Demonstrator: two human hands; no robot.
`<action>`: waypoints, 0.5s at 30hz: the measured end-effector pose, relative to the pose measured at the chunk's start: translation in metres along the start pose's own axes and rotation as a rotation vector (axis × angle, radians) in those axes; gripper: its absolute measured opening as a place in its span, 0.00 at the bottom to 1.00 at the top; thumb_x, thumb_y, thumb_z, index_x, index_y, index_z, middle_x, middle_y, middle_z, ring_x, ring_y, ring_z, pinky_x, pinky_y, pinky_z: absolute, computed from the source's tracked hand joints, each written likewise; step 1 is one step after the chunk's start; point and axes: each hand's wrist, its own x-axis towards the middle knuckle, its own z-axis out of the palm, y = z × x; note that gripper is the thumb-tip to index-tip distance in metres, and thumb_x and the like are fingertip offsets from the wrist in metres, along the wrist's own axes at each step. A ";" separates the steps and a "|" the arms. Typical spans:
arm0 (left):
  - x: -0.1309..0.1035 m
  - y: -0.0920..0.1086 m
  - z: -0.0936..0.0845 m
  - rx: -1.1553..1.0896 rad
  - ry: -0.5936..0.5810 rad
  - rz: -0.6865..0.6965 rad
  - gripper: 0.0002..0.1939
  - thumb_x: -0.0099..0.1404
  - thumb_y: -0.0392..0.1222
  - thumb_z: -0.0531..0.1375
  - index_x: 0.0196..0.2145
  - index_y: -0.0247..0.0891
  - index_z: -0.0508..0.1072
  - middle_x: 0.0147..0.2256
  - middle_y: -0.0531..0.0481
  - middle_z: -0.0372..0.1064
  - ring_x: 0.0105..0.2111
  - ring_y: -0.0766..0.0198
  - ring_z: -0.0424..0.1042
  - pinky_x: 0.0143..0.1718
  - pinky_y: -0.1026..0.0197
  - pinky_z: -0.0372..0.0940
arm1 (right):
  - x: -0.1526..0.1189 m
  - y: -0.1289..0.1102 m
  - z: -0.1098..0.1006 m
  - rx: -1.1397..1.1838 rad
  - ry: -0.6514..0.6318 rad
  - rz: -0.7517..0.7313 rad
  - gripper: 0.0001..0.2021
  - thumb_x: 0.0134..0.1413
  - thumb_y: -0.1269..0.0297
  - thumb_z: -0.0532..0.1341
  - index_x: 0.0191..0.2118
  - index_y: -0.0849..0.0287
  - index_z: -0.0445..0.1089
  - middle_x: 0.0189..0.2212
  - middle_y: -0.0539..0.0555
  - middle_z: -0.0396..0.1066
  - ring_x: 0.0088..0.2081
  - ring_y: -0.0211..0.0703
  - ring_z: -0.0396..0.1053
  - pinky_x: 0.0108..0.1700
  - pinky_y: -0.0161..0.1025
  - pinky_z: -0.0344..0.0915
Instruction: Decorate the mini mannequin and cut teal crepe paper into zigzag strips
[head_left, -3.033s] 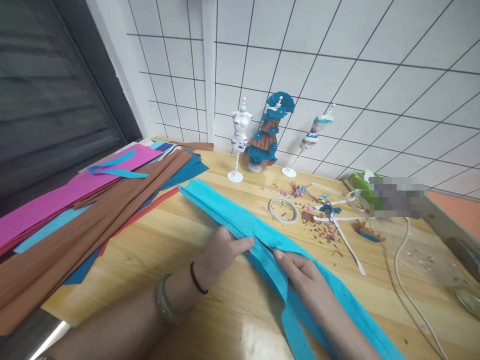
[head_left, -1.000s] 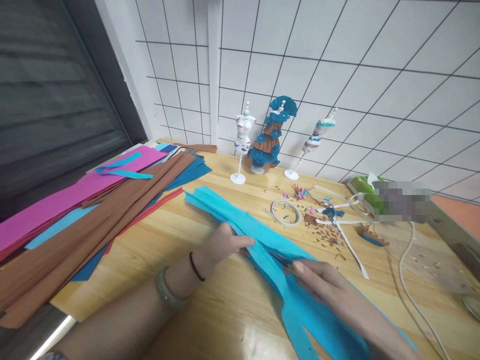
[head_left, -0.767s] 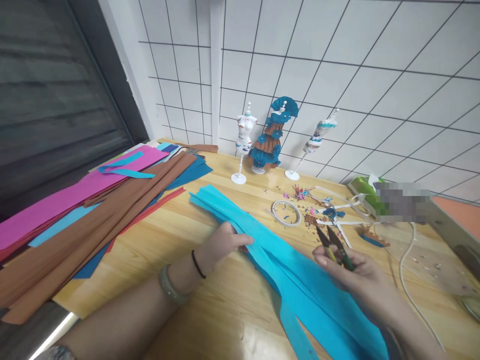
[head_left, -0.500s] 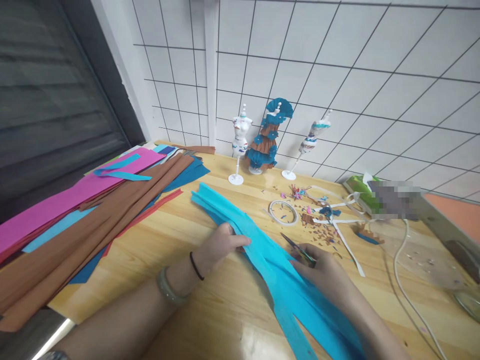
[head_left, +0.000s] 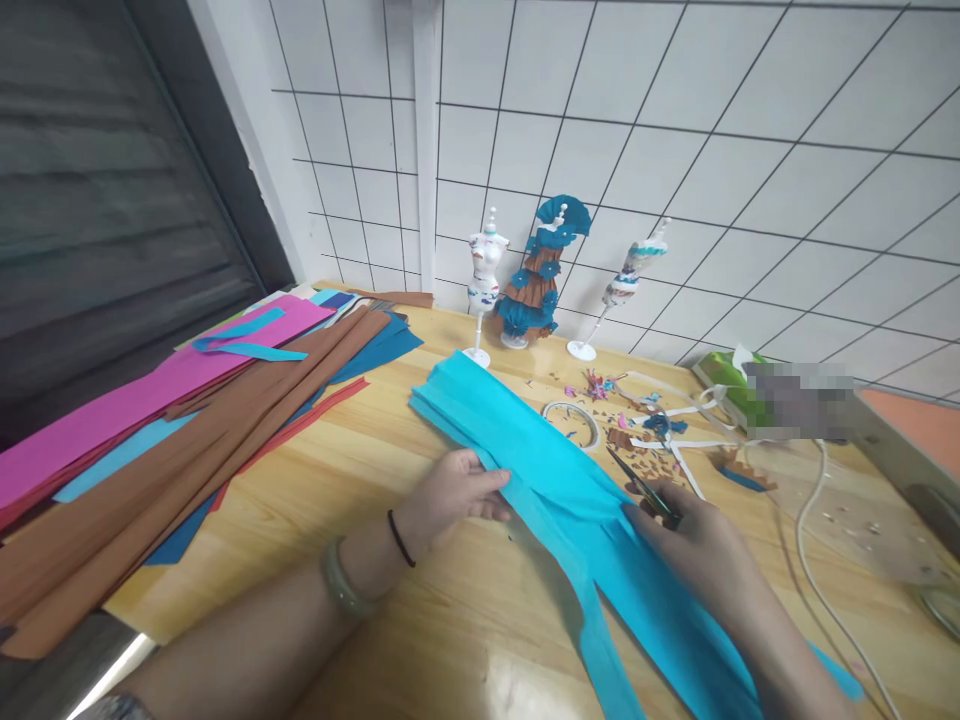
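Observation:
A long sheet of turquoise crepe paper (head_left: 540,425) stretches slantwise across the table between my hands. My left hand (head_left: 469,485) pinches its near edge, thumb on top. A narrow strip (head_left: 600,640) of the same paper hangs partly split from that edge. My right hand (head_left: 690,530) is closed around small scissors (head_left: 641,480), their points facing away to the upper left, and its thumb and fingers also grip the paper's far edge. The sheet's lower end passes under my right forearm and out of view.
Brown, pink, red and blue paper (head_left: 300,400) is piled at left. Behind stand a bare dress form (head_left: 486,270), a form in a blue and brown paper dress (head_left: 536,285), and a tilted form (head_left: 626,280). Tape roll (head_left: 592,430), scraps (head_left: 645,460) and a cable (head_left: 806,530) lie right.
The crepe paper has been spread wider, its far edge drawn to the right. My right hand with the scissors moved right; my left hand shifted slightly right, still on the near edge.

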 end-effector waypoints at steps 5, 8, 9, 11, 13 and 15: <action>-0.003 -0.002 0.004 -0.080 0.079 -0.109 0.13 0.53 0.44 0.64 0.28 0.33 0.66 0.27 0.46 0.72 0.25 0.65 0.72 0.25 0.63 0.68 | 0.002 0.008 0.001 -0.044 -0.045 0.024 0.18 0.44 0.55 0.53 0.39 0.59 0.71 0.27 0.55 0.73 0.30 0.50 0.69 0.31 0.40 0.60; -0.003 -0.002 0.004 -0.156 0.124 -0.112 0.11 0.56 0.44 0.61 0.27 0.34 0.64 0.26 0.46 0.71 0.26 0.63 0.72 0.22 0.64 0.68 | 0.004 0.010 0.002 -0.045 -0.080 0.031 0.18 0.45 0.55 0.53 0.39 0.58 0.70 0.28 0.54 0.73 0.31 0.50 0.69 0.32 0.40 0.61; -0.002 -0.002 0.003 -0.185 0.125 -0.106 0.11 0.57 0.43 0.61 0.27 0.35 0.64 0.25 0.47 0.70 0.26 0.63 0.72 0.22 0.63 0.68 | 0.004 0.011 0.002 -0.046 -0.091 0.030 0.18 0.45 0.55 0.53 0.40 0.57 0.70 0.28 0.54 0.73 0.31 0.50 0.69 0.32 0.40 0.61; -0.001 -0.001 0.001 -0.257 0.111 -0.091 0.10 0.58 0.40 0.60 0.26 0.36 0.62 0.23 0.52 0.67 0.24 0.66 0.70 0.22 0.63 0.69 | 0.006 0.014 0.004 -0.049 -0.114 0.023 0.18 0.45 0.55 0.53 0.40 0.57 0.70 0.27 0.54 0.72 0.30 0.50 0.69 0.32 0.40 0.61; 0.002 -0.001 -0.002 -0.323 0.114 -0.080 0.10 0.57 0.37 0.61 0.25 0.37 0.60 0.20 0.56 0.63 0.20 0.70 0.67 0.24 0.64 0.69 | 0.007 0.016 0.005 -0.052 -0.143 0.011 0.18 0.45 0.54 0.53 0.39 0.57 0.70 0.26 0.54 0.72 0.29 0.49 0.68 0.31 0.40 0.61; 0.005 0.000 -0.005 -0.348 0.137 -0.076 0.11 0.57 0.35 0.61 0.24 0.36 0.60 0.18 0.59 0.60 0.17 0.73 0.63 0.24 0.65 0.69 | 0.008 0.015 0.006 -0.050 -0.166 -0.002 0.17 0.46 0.54 0.54 0.38 0.57 0.70 0.26 0.53 0.71 0.29 0.49 0.68 0.31 0.40 0.60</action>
